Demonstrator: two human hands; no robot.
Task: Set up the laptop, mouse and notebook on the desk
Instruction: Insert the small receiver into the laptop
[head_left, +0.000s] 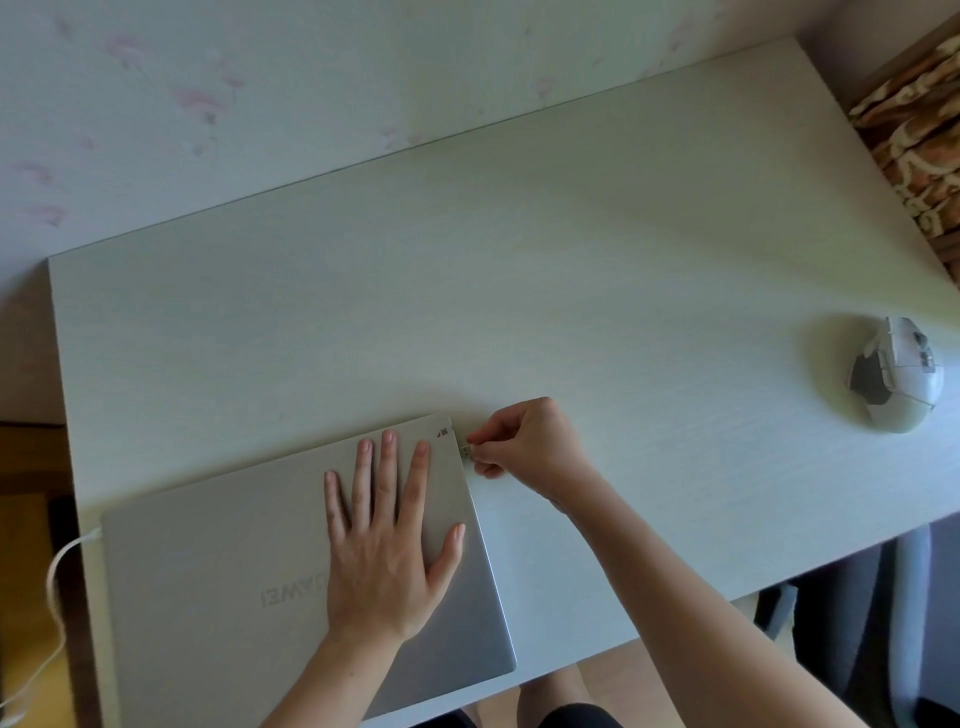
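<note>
A closed silver laptop (218, 571) lies at the near left of the white desk (571, 260). My left hand (387, 530) rests flat on its lid with the fingers spread. My right hand (524, 441) pinches a small USB plug (467, 451) right at the laptop's right edge, near the far corner. A white and grey mouse (896, 382) sits far to the right on the desk. No notebook is in view.
A white cable (54, 582) runs from the laptop's left side down off the desk. A wall stands behind the desk. A patterned brown fabric (914, 135) lies past the desk's right end. A grey chair (883, 623) is at the lower right.
</note>
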